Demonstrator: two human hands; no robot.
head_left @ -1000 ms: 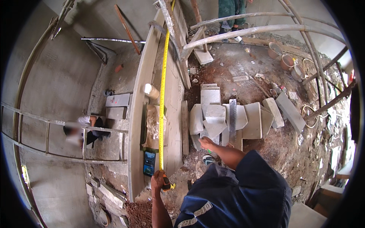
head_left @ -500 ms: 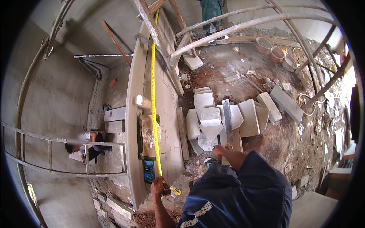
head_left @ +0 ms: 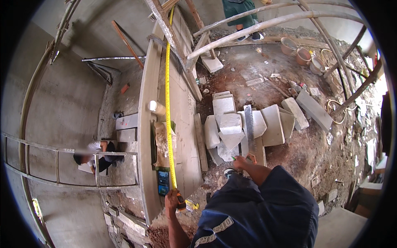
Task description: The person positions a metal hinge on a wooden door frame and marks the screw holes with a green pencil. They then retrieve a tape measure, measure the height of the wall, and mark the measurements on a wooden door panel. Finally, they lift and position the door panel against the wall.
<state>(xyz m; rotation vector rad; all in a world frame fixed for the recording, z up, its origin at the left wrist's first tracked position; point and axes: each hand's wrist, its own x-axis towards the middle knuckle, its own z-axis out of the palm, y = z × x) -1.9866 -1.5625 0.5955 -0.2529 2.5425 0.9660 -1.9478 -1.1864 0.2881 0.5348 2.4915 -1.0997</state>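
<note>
My left hand [head_left: 171, 202] is closed around an orange-and-black tape measure [head_left: 180, 201] beside the near end of a long pale beam-like ledge [head_left: 188, 165]. Its yellow blade [head_left: 167, 91] runs out straight along the ledge to the far end. In front of my body, my right hand [head_left: 244, 163] is closed at the orange handle of a handsaw [head_left: 249, 126]. The saw's toothed blade points away from me over pale blocks [head_left: 230, 123]. A small green stick-like tip [head_left: 233, 158] pokes out by my right fingers; its kind is unclear.
On the ledge lie a phone [head_left: 163, 182], a white container [head_left: 156, 108] and a dusty bag [head_left: 161, 142]. Wooden scaffold poles [head_left: 256, 29] cross the far side. A person crouches [head_left: 101, 155] left; another stands [head_left: 240, 16] far off. Buckets [head_left: 304, 56] stand far right.
The view has shifted slightly. Both my hands keep their grips, and the tape stays extended. The far person's feet and legs have moved to the right.
</note>
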